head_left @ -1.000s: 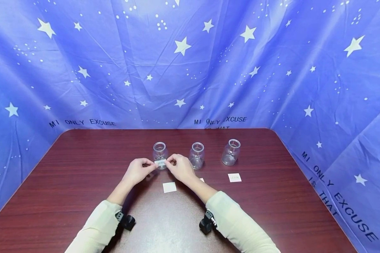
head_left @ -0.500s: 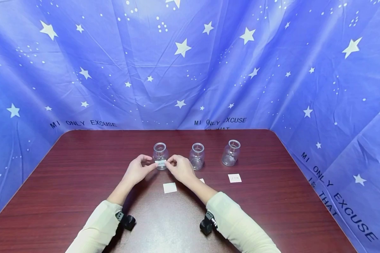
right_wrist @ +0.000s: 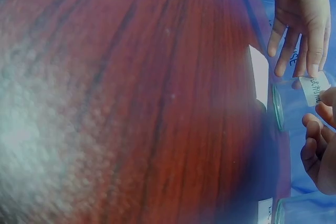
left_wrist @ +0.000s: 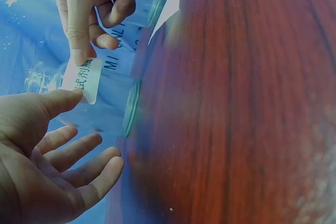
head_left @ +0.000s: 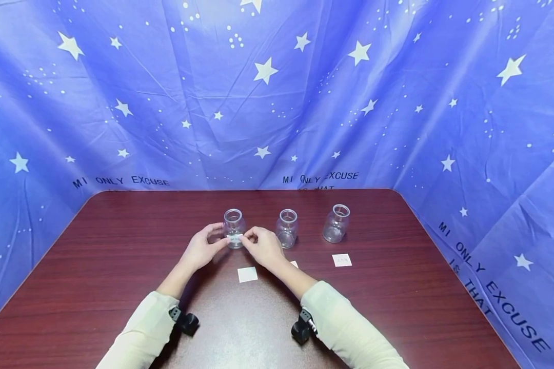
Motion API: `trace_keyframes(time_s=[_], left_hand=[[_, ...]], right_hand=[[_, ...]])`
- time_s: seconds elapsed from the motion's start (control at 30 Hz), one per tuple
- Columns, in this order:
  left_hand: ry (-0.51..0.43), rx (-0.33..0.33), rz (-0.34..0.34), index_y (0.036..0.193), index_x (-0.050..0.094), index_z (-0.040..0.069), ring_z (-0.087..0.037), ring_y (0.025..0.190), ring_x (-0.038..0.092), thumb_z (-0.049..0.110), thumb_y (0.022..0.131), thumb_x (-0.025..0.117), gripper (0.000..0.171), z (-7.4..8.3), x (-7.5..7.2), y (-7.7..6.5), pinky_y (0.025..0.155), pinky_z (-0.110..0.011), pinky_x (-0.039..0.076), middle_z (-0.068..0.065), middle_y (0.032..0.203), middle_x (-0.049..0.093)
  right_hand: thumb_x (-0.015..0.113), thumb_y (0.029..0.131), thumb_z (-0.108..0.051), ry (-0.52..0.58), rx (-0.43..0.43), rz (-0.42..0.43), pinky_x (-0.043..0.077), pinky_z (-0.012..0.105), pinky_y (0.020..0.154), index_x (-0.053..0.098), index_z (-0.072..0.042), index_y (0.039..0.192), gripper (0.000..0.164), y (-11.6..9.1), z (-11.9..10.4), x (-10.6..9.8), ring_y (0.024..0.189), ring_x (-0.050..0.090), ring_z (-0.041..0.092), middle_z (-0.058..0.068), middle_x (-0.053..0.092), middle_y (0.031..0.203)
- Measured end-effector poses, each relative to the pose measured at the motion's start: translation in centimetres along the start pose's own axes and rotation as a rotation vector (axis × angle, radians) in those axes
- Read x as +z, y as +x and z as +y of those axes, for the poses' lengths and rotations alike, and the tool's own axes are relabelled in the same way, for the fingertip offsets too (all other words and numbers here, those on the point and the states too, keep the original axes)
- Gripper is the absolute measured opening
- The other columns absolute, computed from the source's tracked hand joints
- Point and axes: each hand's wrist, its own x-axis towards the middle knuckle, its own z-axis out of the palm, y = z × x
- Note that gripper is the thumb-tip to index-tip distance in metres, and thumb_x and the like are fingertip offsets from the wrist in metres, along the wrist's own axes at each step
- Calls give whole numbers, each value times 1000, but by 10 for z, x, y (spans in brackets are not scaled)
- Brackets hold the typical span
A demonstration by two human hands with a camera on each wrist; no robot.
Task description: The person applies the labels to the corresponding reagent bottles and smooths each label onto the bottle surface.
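Observation:
My left hand [head_left: 202, 249] is at the left side of a clear glass jar [head_left: 233, 224]. Its thumb presses a small white label [left_wrist: 87, 85] with handwritten characters against the jar's front, while its other fingers extend loosely beside the glass. From the right, my right hand [head_left: 265, 249] pinches the label's other edge between thumb and index finger, with the remaining fingers curled. The jar stands upright, uncapped, with nothing visible inside. In the right wrist view, both thumbs meet the label [right_wrist: 314, 90], covering part of its writing.
Two more open glass jars [head_left: 287, 230] stand to the right, the farther jar [head_left: 336, 228] near a written white label [head_left: 342, 260]. A white paper square [head_left: 247, 274] lies before my hands. Another paper [head_left: 294, 264] is partly hidden by my right arm. A starry blue curtain [head_left: 203, 92] surrounds the table [head_left: 120, 246].
The left fingers have loosened from their pinch and spread along the jar's left side, leaving the thumb on the label. The label lies against the glass. My right hand has barely moved.

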Motion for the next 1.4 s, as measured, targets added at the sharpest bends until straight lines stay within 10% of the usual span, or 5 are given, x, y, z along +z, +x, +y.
trace_keyframes(time_s=[0.8,1.17,1.4], left_hand=[[-4,-15,1,129,47,1,-34,106,63,17,87,65,48,-1,0,0,87,-41,51,-22,120,61],[-4,21,10,126,50,2,-33,103,64,15,86,65,44,-2,0,0,86,-41,50,-21,117,63],[-8,23,5,126,49,1,-33,103,64,14,87,65,44,-2,0,0,86,-41,51,-22,117,63]], right_hand=[[71,81,-25,93,-2,10,43,18,58,60,-8,109,35,1,5,0,60,55,6,3,67,80],[67,85,-21,216,-25,-25,55,32,80,55,-1,127,48,5,2,2,94,68,25,16,68,110],[67,85,-16,288,-30,-16,55,22,75,58,-2,123,41,6,7,2,90,70,24,16,69,107]])
